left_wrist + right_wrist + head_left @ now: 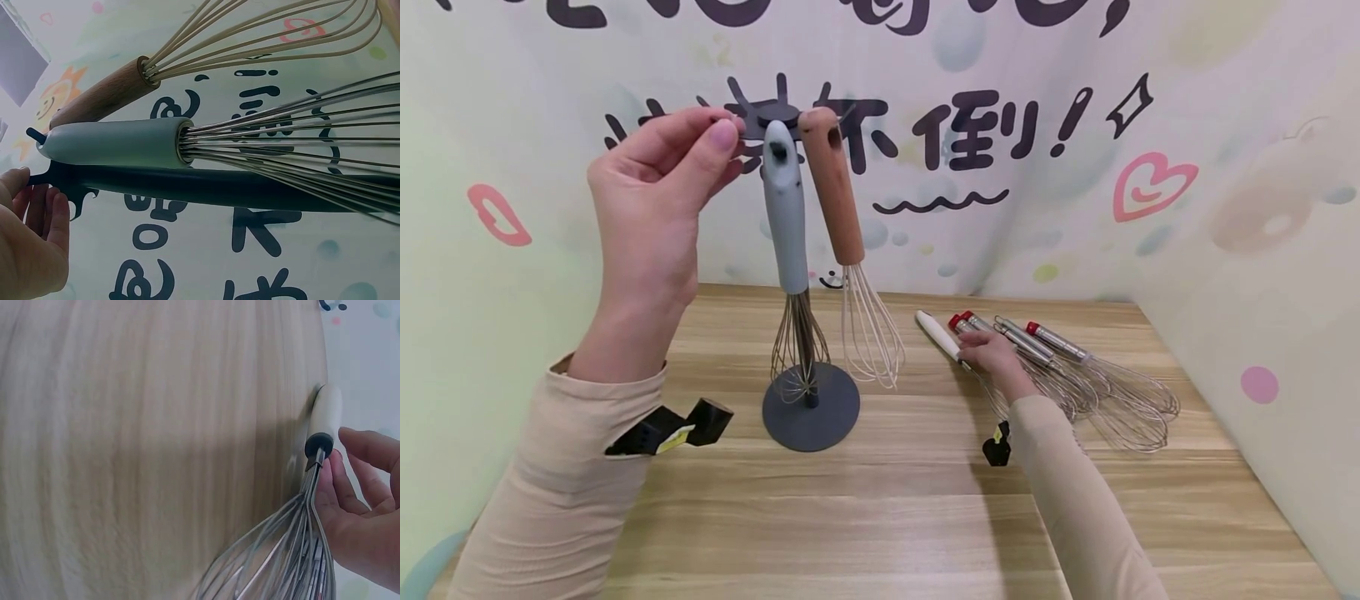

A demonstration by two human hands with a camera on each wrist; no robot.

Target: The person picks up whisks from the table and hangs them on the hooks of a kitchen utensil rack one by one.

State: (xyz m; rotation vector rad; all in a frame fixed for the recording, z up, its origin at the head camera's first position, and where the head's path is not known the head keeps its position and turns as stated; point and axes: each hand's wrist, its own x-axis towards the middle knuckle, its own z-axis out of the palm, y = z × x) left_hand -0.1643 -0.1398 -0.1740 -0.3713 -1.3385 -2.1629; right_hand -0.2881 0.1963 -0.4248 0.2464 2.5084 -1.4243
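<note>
1. The left hand [655, 183] is raised, thumb and fingers pinching a hook at the top of the stand [842, 421], seemingly to steady it.
2. The right hand [996, 360] is low over the bench [880, 517], partly open, thumb and fingers parted and bent at the lower end of the white whisk's [937, 335] handle. No firm grip shows; whether the fingertips touch cannot be told for sure.
3. The white whisk lies on the bench, right of the stand, at the left edge of a group of steel whisks [1135, 425], some with red ends.
4. The blue whisk [786, 217] and wooden whisk [835, 192] hang side by side from the stand, wires down; other hooks look free.
5. I judge the step in hand to be picking up the white whisk, with two already hung.
6. The next move calls for closing thumb and fingers on that handle, lifting its wires clear of the neighbours, and bringing the handle's end to a free hook while the left hand keeps the stand from tipping.
</note>
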